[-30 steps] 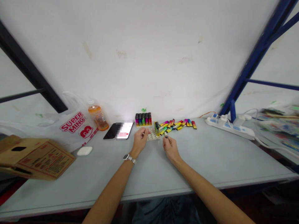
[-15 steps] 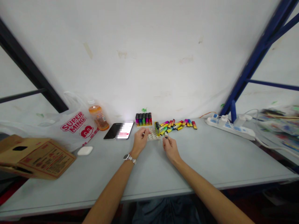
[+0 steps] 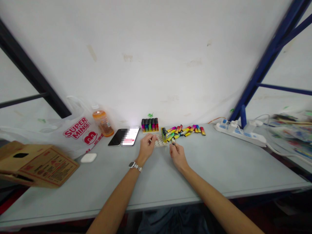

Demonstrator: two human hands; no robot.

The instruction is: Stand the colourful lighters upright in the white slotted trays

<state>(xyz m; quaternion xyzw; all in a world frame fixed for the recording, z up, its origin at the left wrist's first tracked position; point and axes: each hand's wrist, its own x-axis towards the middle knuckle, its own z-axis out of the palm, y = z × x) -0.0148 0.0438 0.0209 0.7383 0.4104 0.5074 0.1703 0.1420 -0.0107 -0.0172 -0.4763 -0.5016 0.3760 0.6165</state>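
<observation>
Two bare hands work close together at the back middle of the grey bench (image 3: pixel 219 169). The left hand (image 3: pixel 146 146), a watch on its wrist, curls its fingertips onto the left edge of a small white tray (image 3: pixel 159 142) and appears to pinch it in place, though the view is too small to be sure of the grip. The right hand (image 3: pixel 177 153) is closed around a single lighter (image 3: pixel 173 141), held just beside the tray's right end. A few upright lighters (image 3: pixel 164 134) stand in the tray's far corner, and a loose heap of coloured lighters (image 3: pixel 186 130) lies just behind and to the right. A full block of lighters (image 3: pixel 149 124) sits by the wall, next to a phone (image 3: pixel 124 136). Further left are an orange bottle (image 3: pixel 102 123), a plastic bag (image 3: pixel 78 130), a white case (image 3: pixel 88 158) and a cardboard box (image 3: pixel 36 164); a power strip (image 3: pixel 240 133) lies to the right. The risk seems to lie in the crowding — a knuckle brushing the standing lighters could topple them, and the light tray could skid if the left fingertips ease off. Pressing the held lighter in at a slant might also jam it or tip the tray.
</observation>
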